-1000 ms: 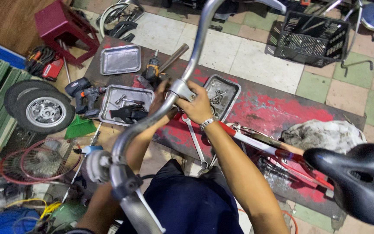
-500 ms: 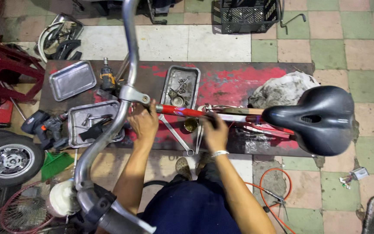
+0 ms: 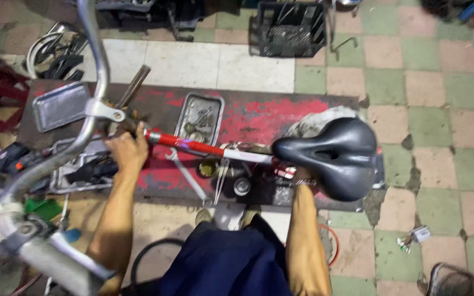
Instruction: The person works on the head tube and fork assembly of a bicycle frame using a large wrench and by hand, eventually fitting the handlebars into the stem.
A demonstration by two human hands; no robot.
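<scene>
A red bicycle frame tube (image 3: 193, 145) runs across the middle, from the chrome handlebar (image 3: 91, 104) on the left to a black saddle (image 3: 330, 156) on the right. My left hand (image 3: 128, 151) is closed around the front end of the red tube, just under the handlebar clamp. My right hand (image 3: 302, 176) reaches under the saddle; only its wrist with a metal bracelet shows, and the fingers are hidden by the saddle.
A red-stained mat (image 3: 259, 118) lies on the tiled floor with metal trays (image 3: 198, 118) of small parts, a wrench (image 3: 187, 175) and small round tins. A black crate (image 3: 292, 27) stands at the back. A power drill (image 3: 12, 156) and tools lie left.
The view has swung right and closer. My left hand stays on the front of the red tube, while my right hand has moved from mid-frame to beneath the saddle.
</scene>
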